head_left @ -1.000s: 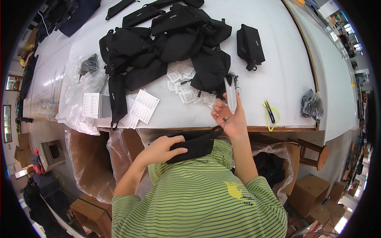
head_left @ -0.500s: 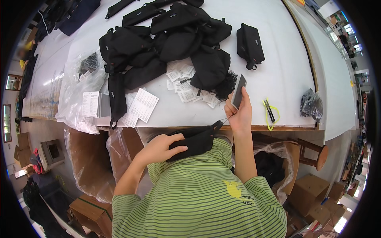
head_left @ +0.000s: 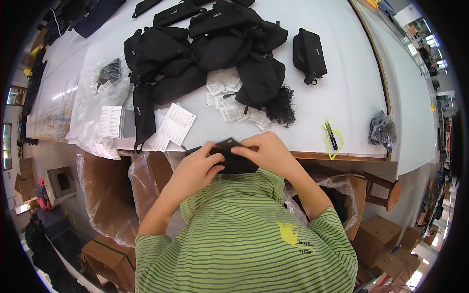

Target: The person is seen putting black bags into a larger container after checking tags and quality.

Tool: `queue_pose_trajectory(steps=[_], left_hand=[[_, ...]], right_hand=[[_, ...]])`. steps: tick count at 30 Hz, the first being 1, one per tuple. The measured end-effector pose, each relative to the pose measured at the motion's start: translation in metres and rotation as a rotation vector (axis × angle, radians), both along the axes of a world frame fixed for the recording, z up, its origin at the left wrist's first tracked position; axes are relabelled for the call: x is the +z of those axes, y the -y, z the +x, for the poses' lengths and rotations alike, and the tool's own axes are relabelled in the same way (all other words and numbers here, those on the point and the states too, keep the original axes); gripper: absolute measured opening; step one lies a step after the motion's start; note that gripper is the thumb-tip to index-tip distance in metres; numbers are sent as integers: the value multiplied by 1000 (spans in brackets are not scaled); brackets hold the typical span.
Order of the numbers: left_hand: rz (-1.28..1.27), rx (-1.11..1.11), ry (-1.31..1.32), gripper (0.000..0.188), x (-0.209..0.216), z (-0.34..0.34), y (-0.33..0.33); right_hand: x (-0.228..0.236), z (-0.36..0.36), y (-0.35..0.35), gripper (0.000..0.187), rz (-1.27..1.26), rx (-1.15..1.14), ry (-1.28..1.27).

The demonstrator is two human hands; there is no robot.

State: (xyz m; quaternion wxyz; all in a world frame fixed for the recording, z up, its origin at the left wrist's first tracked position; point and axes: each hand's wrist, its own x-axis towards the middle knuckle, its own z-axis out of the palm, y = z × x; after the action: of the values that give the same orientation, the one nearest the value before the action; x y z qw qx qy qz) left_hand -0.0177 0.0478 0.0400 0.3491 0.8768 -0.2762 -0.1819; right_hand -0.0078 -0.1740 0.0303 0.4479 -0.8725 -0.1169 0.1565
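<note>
A small black fabric pouch (head_left: 240, 166) is in front of my body at the table's edge. My left hand (head_left: 199, 168) grips its left part, with thumb and fingers closed on the cloth. My right hand (head_left: 266, 152) pinches a dark card hang tag (head_left: 227, 144) lying against the pouch's upper side. The tag spans the gap between both hands. A hole shows near its top. The cord on it cannot be made out here. Beyond my hands lies a bunch of thin black cords (head_left: 282, 108).
Black pouches (head_left: 220, 49) are heaped on the white table (head_left: 337, 105), with one pouch (head_left: 309, 56) apart at right. White printed labels (head_left: 229, 107), larger cards (head_left: 177, 123) and a card stack (head_left: 111, 122) lie nearby. Yellow-corded snips (head_left: 333, 139) rest near the right edge. Plastic-lined cartons (head_left: 105, 195) stand below.
My right hand has come down and left from above the table edge, bringing the tag onto the pouch. My left hand stays on the pouch, its fingers now nearer the tag.
</note>
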Motion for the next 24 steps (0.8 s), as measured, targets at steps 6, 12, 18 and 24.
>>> queue_pose_trajectory(steps=[6,12,18,24], left_hand=[[-187,-161,169,18,-14,0,3],[-109,-156,-187,14,-26,17,-9],[-189,195,-52,25,-68,86,26],[49,96,200,31,-93,114,43]], right_hand=[[-26,-9,-8,34,-280,299,-43],[-14,-10,-1,38,-135,251,-125],[-33,-25,5,37,-93,192,-12],[-34,-35,13,29,-50,219,124]])
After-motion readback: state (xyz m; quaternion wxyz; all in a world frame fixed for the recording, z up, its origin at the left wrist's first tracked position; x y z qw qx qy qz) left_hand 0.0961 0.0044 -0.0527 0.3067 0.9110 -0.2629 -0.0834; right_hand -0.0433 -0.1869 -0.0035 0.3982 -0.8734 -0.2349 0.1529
